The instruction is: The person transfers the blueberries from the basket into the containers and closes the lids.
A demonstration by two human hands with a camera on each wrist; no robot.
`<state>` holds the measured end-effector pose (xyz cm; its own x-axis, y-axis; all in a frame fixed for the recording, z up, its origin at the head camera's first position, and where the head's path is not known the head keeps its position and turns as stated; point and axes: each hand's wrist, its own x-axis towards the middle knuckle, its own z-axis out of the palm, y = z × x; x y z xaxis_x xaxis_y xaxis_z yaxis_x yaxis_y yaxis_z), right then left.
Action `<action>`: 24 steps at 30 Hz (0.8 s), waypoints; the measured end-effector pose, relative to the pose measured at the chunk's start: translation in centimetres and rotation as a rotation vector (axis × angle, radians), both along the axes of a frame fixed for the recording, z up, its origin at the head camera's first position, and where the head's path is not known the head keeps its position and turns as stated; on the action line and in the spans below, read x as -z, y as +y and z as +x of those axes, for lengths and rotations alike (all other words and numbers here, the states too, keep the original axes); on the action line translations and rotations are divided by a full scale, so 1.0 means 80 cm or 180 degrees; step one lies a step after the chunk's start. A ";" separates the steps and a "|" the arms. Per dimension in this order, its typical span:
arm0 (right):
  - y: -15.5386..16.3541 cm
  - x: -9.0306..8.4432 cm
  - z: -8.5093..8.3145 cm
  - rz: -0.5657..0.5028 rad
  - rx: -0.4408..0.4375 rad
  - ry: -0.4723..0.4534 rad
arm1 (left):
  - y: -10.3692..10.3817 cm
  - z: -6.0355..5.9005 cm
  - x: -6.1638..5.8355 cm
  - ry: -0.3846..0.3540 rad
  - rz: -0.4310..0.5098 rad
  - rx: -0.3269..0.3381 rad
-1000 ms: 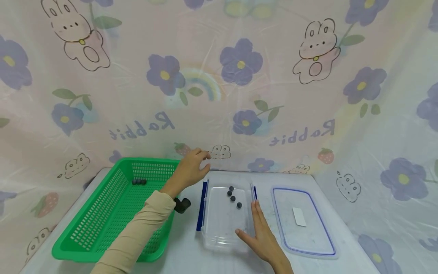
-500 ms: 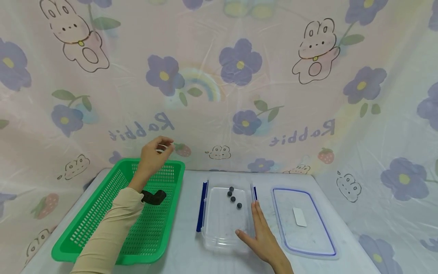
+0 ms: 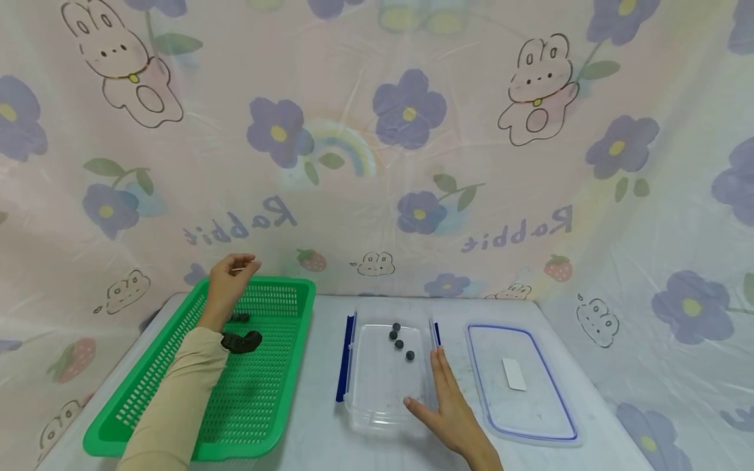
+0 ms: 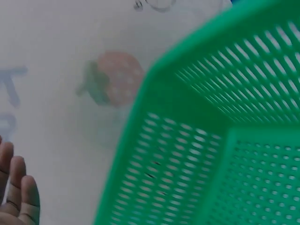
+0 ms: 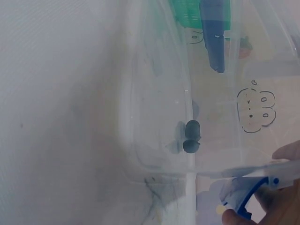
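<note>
My left hand (image 3: pixel 231 273) hovers above the far left corner of a green mesh basket (image 3: pixel 309 307), fingers relaxed and holding nothing. A couple of dark berries (image 3: pixel 238 317) lie in the basket just below it. The left wrist view shows the basket's corner (image 4: pixel 187 93) and my fingertips (image 4: pixel 18 197) at the lower left. My right hand (image 3: pixel 446 399) rests flat against the right side of a clear plastic container (image 3: pixel 377 392), thumb at its near edge. Several dark berries (image 3: pixel 399 340) sit at its far end, and are also in the right wrist view as berries (image 5: pixel 191 136).
A clear lid (image 3: pixel 521 386) with a blue rim and a white label lies to the right of the container. Blue clasps (image 3: pixel 344 360) stick out from the container's sides. A flowered plastic sheet (image 3: pixel 412 163) hangs behind the grey table (image 3: pixel 318 432).
My left hand has swung left from above the container's far left corner to above the basket's far corner. The right hand has stayed against the container.
</note>
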<state>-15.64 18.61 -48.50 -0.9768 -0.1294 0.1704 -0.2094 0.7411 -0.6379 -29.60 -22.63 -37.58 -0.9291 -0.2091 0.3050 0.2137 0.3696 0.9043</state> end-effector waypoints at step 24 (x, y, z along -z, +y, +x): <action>0.001 0.003 -0.002 -0.0037 0.0019 -0.0074 | -0.024 -0.011 0.115 -0.0654 0.0463 -0.0988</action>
<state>-15.78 18.69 -48.72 -0.9813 -0.1216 0.1492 -0.1900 0.7349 -0.6510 -30.51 -24.52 -46.79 -0.8536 -0.5168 0.0658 -0.0788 0.2530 0.9643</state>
